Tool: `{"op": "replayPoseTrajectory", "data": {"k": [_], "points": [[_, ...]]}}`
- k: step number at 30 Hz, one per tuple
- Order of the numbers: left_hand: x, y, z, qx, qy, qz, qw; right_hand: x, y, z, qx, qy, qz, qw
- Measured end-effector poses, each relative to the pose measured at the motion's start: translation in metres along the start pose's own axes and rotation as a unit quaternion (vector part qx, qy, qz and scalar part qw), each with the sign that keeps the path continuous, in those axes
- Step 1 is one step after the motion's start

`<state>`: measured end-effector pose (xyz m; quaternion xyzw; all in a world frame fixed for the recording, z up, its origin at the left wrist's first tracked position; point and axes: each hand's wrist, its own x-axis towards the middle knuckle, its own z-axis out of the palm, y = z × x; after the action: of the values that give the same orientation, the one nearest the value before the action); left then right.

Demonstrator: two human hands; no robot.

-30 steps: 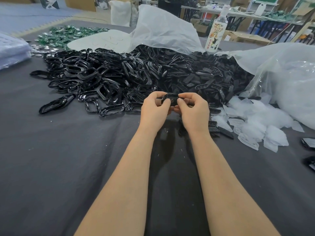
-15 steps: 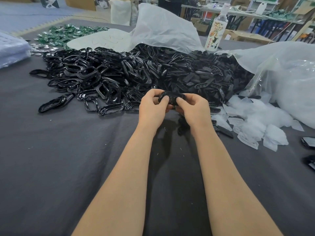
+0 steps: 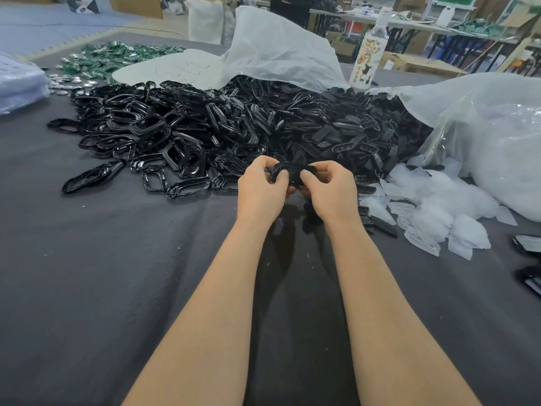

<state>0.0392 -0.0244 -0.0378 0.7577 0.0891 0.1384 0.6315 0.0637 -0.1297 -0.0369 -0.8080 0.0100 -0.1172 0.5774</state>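
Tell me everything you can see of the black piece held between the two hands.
The black piece looks like glossy moulded plastic, small and curved, perhaps a frame like those in the pile behind it. It is held level above the grey cloth, pinched at its left end by the left hand and at its right end by the right hand. Fingers hide most of it.

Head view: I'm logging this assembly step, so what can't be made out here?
The black part: head view, mostly covered by fingers of the left hand and right hand; one piece or two, unclear.
Label of the bottle: head view, print too small to read.
The dark flat items: head view, cut off by the right edge.
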Motion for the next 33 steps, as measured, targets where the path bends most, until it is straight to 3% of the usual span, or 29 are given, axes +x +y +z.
{"op": "replayPoseTrajectory", "data": {"k": [4, 10, 12, 15, 17, 20, 23, 27, 30, 33], "points": [[-0.001, 0.000, -0.001, -0.011, -0.001, -0.006, 1.000, 0.000, 0.001, -0.002, -0.017, -0.009, -0.011, 1.000], [-0.002, -0.004, 0.002, 0.103, 0.027, 0.021, 0.994, -0.003, 0.002, -0.003, -0.078, -0.015, -0.035, 0.996], [-0.001, -0.004, 0.003, 0.086, 0.023, 0.021, 0.996, -0.003, 0.000, -0.007, -0.114, 0.000, -0.053, 0.992], [0.001, -0.002, 0.001, -0.017, 0.009, -0.004, 1.000, 0.003, -0.004, -0.027, -0.188, 0.087, -0.054, 0.977], [0.001, -0.001, 0.000, -0.069, 0.016, -0.018, 0.997, 0.011, 0.002, -0.049, -0.283, 0.120, 0.020, 0.951], [0.001, 0.000, 0.001, -0.092, 0.032, -0.018, 0.995, 0.016, 0.011, -0.070, -0.382, 0.053, 0.190, 0.903], [0.001, 0.000, 0.002, -0.105, 0.039, -0.022, 0.994, 0.016, 0.015, -0.067, -0.360, 0.018, 0.190, 0.913], [0.002, -0.001, 0.001, -0.105, 0.038, -0.027, 0.993, 0.013, 0.013, -0.055, -0.312, 0.045, 0.056, 0.947], [0.003, -0.002, 0.001, -0.103, 0.028, -0.035, 0.994, 0.006, 0.005, -0.041, -0.172, 0.081, -0.045, 0.981], [0.004, -0.003, 0.002, -0.098, 0.020, -0.041, 0.994, 0.004, 0.000, -0.032, -0.049, 0.088, -0.040, 0.994]]}}
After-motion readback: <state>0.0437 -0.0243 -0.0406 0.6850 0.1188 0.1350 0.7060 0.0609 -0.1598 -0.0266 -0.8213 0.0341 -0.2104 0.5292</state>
